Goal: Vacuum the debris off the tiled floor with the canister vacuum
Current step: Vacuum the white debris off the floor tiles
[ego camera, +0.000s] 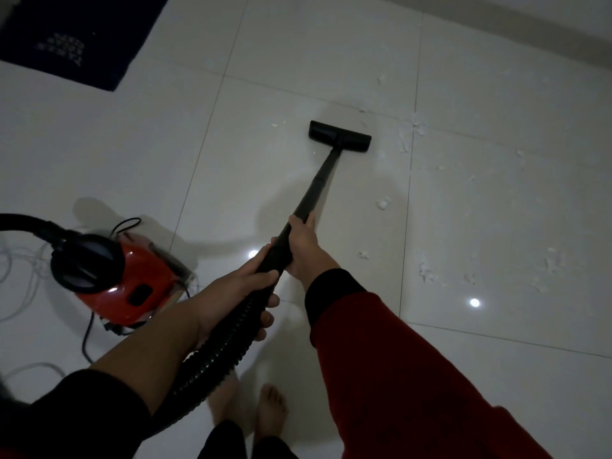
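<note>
Both hands grip the black wand [318, 190]: the right hand [303, 246] higher, the left hand [245, 289] at the ribbed hose [215, 352]. The floor head [340, 135] sits flat on the tiled floor [496, 376], white debris [410, 134] just beside it; the red canister vacuum [132, 279] stands left

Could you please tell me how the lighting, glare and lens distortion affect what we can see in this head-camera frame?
Head view: dim overall; small bright glare spots on the glossy tiled floor; the grout lines bow from the wide-angle lens; soft shadows trail the black wand and red canister; the white debris stays visible though low in contrast; the dark mat's lettering is too blurred to read.
</note>
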{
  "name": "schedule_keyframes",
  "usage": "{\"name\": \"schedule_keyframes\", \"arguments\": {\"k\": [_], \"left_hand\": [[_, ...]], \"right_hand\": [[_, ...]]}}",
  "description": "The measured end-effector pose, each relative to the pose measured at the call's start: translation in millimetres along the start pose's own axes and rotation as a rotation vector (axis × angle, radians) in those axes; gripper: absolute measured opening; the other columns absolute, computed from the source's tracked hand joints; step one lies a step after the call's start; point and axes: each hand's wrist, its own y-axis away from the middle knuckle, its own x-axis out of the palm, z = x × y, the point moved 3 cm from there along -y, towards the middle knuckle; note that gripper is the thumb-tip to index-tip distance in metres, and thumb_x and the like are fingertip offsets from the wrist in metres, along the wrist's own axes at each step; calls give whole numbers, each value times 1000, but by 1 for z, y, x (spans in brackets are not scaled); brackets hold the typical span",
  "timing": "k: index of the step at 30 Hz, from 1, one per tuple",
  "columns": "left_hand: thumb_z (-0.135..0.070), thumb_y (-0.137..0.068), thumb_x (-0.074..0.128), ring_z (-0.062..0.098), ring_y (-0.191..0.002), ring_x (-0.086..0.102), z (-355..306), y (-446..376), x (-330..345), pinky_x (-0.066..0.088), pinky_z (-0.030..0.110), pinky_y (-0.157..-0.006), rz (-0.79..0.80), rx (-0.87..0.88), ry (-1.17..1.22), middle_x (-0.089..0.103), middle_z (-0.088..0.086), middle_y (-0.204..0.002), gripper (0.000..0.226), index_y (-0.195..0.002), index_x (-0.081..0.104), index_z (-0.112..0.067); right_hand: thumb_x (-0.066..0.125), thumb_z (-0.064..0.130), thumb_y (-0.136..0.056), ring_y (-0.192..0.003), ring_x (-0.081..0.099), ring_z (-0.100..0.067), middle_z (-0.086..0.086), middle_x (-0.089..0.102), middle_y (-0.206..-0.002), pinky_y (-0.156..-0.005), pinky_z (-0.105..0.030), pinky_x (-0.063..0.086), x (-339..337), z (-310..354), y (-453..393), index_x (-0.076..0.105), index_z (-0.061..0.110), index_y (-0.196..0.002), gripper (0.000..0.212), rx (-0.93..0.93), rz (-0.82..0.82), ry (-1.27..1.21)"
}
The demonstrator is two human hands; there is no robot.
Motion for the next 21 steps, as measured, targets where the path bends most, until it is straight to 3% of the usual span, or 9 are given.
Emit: {"name": "schedule_keyframes", "arguments": {"k": [8,14,21], "left_hand": [[-27,-94,51,17,-50,57,-61,-57,-7,49,28,-48,10,9,-49,58,4,-66,47,-122,43,-64],[-30,-94,51,16,-51,59,-139,-111,-29,50,29,-50,10,34,-107,52,12,-85,47,-122,40,-66],[-30,-94,50,17,-53,56,-233,-170,-52,48,31,-50,47,22,-33,54,11,-79,45,-124,41,-63]], "right_hand": [[38,29,-101,-62,53,-17,-7,52,-86,-47,-28,50,13,64,-51,8,51,-146,58,-13,21,-26],[39,32,-100,-66,56,-17,-9,55,-88,-43,-24,52,47,135,-108,7,54,-144,59,-26,24,5],[41,32,-98,-64,58,-18,-7,55,-90,-48,-29,54,87,225,-169,9,59,-142,60,-59,27,82]]}}
